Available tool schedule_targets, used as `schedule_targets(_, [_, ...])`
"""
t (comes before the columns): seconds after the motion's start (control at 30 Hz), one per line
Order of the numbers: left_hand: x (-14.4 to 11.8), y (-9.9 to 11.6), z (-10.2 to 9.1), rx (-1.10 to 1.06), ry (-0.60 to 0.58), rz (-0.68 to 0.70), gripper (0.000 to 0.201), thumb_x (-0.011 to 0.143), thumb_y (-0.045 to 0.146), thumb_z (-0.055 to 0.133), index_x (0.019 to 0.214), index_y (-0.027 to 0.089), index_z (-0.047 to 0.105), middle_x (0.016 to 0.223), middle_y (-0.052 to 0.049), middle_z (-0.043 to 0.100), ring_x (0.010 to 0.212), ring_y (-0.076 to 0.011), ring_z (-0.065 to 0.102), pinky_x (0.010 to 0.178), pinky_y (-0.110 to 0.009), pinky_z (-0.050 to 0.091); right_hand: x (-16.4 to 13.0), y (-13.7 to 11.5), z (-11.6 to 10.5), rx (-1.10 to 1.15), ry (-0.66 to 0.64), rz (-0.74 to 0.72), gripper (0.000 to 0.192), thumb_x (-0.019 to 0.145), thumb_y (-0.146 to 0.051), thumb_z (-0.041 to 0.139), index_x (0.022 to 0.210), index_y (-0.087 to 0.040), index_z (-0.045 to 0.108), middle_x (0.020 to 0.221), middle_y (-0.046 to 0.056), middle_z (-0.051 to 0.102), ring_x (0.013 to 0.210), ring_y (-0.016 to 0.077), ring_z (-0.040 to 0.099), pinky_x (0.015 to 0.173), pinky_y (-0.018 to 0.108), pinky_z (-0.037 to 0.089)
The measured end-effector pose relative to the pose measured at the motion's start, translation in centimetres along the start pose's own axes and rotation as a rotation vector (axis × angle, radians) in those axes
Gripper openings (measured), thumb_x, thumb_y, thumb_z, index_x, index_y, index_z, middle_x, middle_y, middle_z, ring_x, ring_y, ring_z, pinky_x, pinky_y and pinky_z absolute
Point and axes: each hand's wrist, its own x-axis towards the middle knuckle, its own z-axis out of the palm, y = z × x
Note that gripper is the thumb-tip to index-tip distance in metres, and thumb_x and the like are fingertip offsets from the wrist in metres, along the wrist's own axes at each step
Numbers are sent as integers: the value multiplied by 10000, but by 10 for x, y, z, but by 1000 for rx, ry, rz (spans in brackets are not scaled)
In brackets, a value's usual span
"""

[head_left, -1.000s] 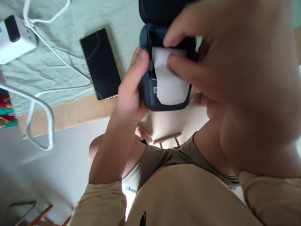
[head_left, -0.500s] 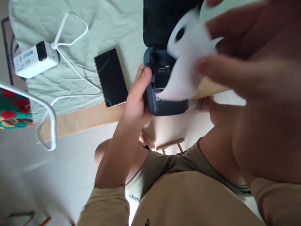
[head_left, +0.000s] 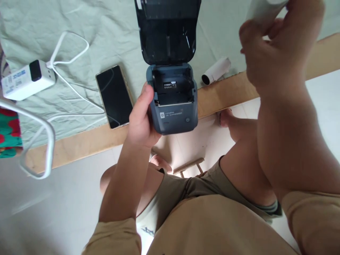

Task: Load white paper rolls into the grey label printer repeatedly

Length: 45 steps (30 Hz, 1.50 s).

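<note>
My left hand (head_left: 142,117) grips the left side of a small dark blue-grey label printer (head_left: 175,118) at the table's front edge. Its black lid (head_left: 168,39) is swung up, and the paper bay shows a small printed sticker inside with no roll in it. At the upper right, my right hand (head_left: 281,46) is closed around a white paper roll (head_left: 265,12), partly cut off by the frame's top. A second, thin white roll (head_left: 217,70) with a dark hollow end lies on the table to the printer's right.
A black-screened phone (head_left: 114,96) lies left of the printer. Farther left is a white power bank (head_left: 29,79) with a white cable (head_left: 77,90) plugged in. Pale green cloth (head_left: 106,21) covers the table, with its bare wooden edge (head_left: 79,147) in front. A small wooden stool (head_left: 188,165) stands below.
My right hand has carried the white paper away from above the printer to the upper right. The paper bay and the thin roll on the table now show. The left hand still holds the printer.
</note>
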Motion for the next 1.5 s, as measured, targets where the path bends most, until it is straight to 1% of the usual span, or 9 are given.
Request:
schedule_targets(0.13, [0, -2, -1, -40, -20, 14, 229, 904, 408, 532, 960, 235, 672, 987, -25, 743, 1341, -233, 525, 1083, -369, 478, 1, 17, -3, -322, 31, -21, 383, 716, -155, 722, 1081, -198, 616, 995, 39, 628, 859, 139, 540, 772, 286, 407])
schedule_targets(0.3, [-1, -1, -4, -48, -42, -19, 197, 910, 397, 529, 919, 252, 662, 991, -19, 744, 1331, -250, 528, 1065, -393, 485, 7, 25, 0, -389, -93, 282, 647, 663, -74, 717, 1271, -209, 543, 1056, 51, 676, 980, 200, 607, 867, 332, 416])
schedule_targets(0.47, [-1, -1, -6, -53, -35, -22, 217, 910, 402, 531, 968, 241, 664, 1010, -18, 739, 1342, -236, 515, 1072, -392, 483, -3, 5, -10, -135, 289, -280, 574, 607, 115, 412, 1000, -220, 662, 990, 15, 685, 919, 161, 636, 693, 280, 375])
schedule_targets(0.67, [0, 1, -3, -23, -7, -40, 244, 902, 407, 534, 974, 230, 686, 1012, -28, 746, 1328, -253, 536, 1047, -392, 497, -19, 10, 12, -407, -290, -341, 462, 681, -51, 601, 1086, -268, 648, 1095, 58, 661, 1026, 244, 572, 883, 378, 414])
schedule_targets(0.9, [1, 1, -1, -1, -8, -57, 272, 896, 434, 536, 957, 237, 714, 1039, -15, 759, 1311, -275, 552, 1036, -401, 507, -15, 29, 33, -432, -218, -280, 446, 709, -111, 618, 1113, -299, 639, 915, 32, 683, 836, 186, 520, 770, 331, 383])
schedule_targets(1.07, [3, -1, -3, -40, -21, -59, 313, 890, 447, 530, 978, 203, 706, 1026, -36, 762, 1269, -258, 593, 1019, -389, 534, -21, -9, 25, -125, -172, -162, 462, 692, -113, 641, 1113, -296, 594, 958, -2, 705, 818, 163, 590, 722, 305, 422])
schedule_targets(1.27, [2, -1, -1, -28, -21, -42, 343, 923, 437, 479, 969, 191, 713, 1008, -43, 757, 1279, -240, 585, 1025, -371, 535, -21, -6, 42, 543, -235, 501, 248, 817, -167, 444, 1033, -236, 545, 715, 8, 604, 577, 122, 558, 450, 234, 397])
schedule_targets(1.37, [2, -1, -2, -32, -43, -40, 327, 912, 451, 501, 949, 204, 711, 1045, -40, 754, 1309, -251, 553, 1045, -375, 518, -21, -4, 44, 596, -266, 477, 254, 789, -166, 522, 1032, -235, 556, 825, 21, 644, 674, 131, 608, 504, 239, 470])
schedule_targets(1.5, [2, 0, -2, 10, -15, -37, 231, 900, 420, 538, 959, 248, 679, 1036, -31, 745, 1299, -250, 560, 1036, -380, 507, -28, -27, 32, 470, -110, 77, 410, 764, -110, 600, 1136, -279, 570, 1181, -1, 610, 1016, 126, 591, 714, 234, 529])
